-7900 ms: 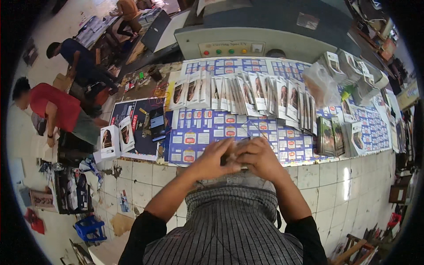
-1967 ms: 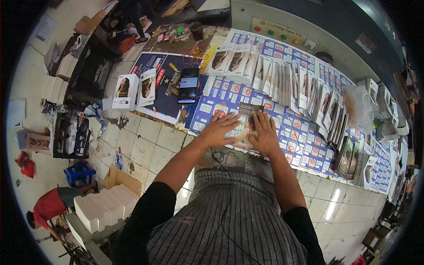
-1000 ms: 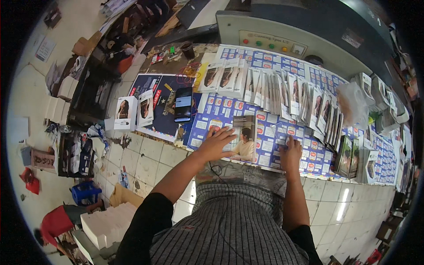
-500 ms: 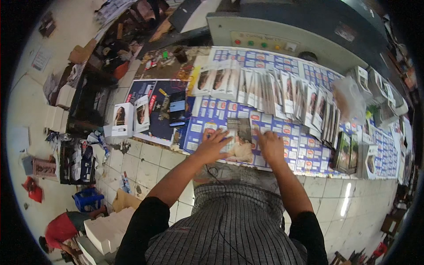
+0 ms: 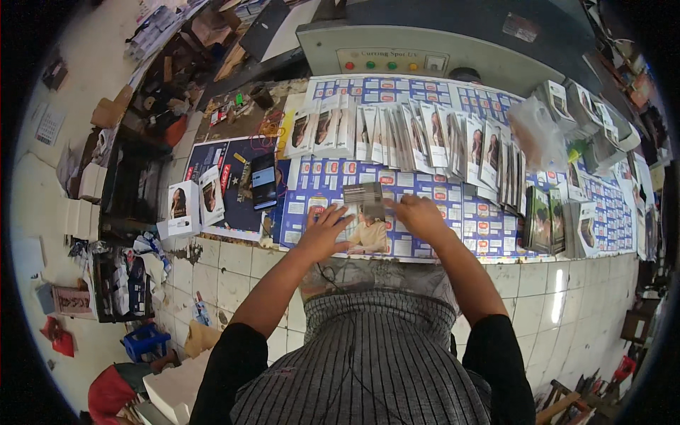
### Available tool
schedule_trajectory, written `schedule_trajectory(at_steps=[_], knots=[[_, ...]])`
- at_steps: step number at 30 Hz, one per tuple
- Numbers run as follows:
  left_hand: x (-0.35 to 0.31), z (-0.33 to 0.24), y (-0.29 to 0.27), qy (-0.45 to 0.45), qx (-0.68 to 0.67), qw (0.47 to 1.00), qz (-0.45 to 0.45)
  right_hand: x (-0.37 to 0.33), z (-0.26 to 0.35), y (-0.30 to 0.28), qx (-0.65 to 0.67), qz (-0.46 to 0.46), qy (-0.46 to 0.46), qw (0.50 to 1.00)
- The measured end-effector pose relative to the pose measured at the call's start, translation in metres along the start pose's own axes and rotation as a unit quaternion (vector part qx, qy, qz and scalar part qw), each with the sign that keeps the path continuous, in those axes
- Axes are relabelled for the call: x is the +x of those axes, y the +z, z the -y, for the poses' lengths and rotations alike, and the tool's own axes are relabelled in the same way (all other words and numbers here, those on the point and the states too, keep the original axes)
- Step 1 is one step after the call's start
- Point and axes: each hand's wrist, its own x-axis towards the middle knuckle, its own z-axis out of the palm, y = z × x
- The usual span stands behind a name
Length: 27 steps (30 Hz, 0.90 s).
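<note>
A flat printed card [image 5: 368, 232] with a dark grey top and a photo below lies in front of me on blue printed sheets [image 5: 439, 239]. My left hand [image 5: 326, 230] is open, its fingers spread beside the card's left edge and the thumb at its lower left. At the upper right edge is my right hand [image 5: 419, 216], with the fingers bent and pressed together and the index fingertip at the edge. Its other fingertips are hidden under the hand. Beyond the card, a long row of white photo-printed packets [image 5: 418, 138] leans across the table.
To the left are two white boxes [image 5: 183, 207] and a phone [image 5: 263, 183] on a dark sheet. At right stand dark green printed packs [image 5: 540, 219] and a clear plastic bag [image 5: 538, 131]. A grey machine with buttons [image 5: 392, 65] borders the far side. Another person [image 5: 113, 393] is at lower left.
The whole view has shifted, with the scene sliding left. My right hand has moved slightly away from me and its fingertip has come to the card's edge. The left hand stays beside the card.
</note>
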Motion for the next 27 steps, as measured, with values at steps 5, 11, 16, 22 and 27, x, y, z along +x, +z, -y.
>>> schedule_trajectory(at_steps=[5, 11, 16, 22, 27], knots=[[-0.004, 0.003, 0.007, -0.005, -0.001, 1.0, -0.012, -0.059, 0.001, -0.036, 0.044, 0.186, -0.105, 0.976], [-0.005, 0.005, 0.013, 0.02, -0.014, 0.998, -0.053, -0.065, -0.025, -0.038, -0.063, -0.077, 0.093, 0.991], [-0.005, 0.009, 0.024, 0.024, -0.01, 0.998, -0.06, -0.016, 0.059, 0.043, 0.446, -0.082, 0.313, 0.834], [-0.01, 0.009, 0.024, 0.022, -0.02, 0.996, -0.081, -0.016, 0.095, 0.022, 0.452, -0.024, 0.306, 0.838], [-0.013, 0.007, 0.023, 0.004, -0.007, 0.996, -0.089, -0.067, 0.002, -0.068, 0.132, -0.405, 0.247, 0.87]])
